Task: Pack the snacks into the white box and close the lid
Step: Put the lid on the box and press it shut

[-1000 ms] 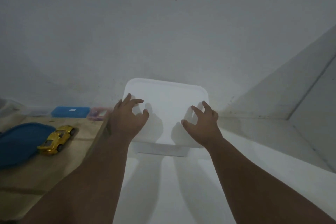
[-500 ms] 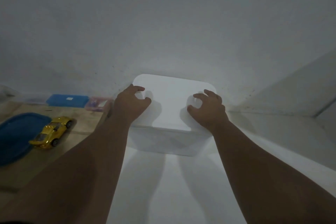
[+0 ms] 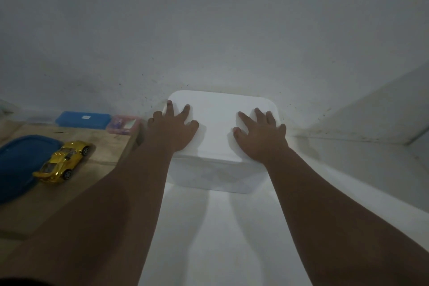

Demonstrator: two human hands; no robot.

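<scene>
Your left hand (image 3: 173, 131) and right hand (image 3: 260, 138) lie flat on the lid (image 3: 218, 121) of the white box (image 3: 216, 176), palms down and fingers spread straight, each hand covering its own side of the lid. A second ago the same fingers were hooked like claws over the lid. Half a second ago they were still bent, with the fingertips dug into its surface. Now they have flattened out and the heels of both hands sit at the lid's near edge. The lid rests level on the box and covers the opening, so what is inside cannot be seen. The box stands on the white worktop (image 3: 220, 227), its far side close against the grey wall (image 3: 209, 30), in much the same spot as in the earlier frames. To your left, a wooden surface (image 3: 99, 146) carries a yellow toy car (image 3: 61, 162) just beside a dark blue dish (image 3: 18, 162). Farther back, a blue case (image 3: 82, 119) and a pink case (image 3: 121, 124) lie along the foot of the wall. None of these four has shifted. Both your forearms reach in from the bottom edge, casting two long shadows on the worktop in front of the box.
</scene>
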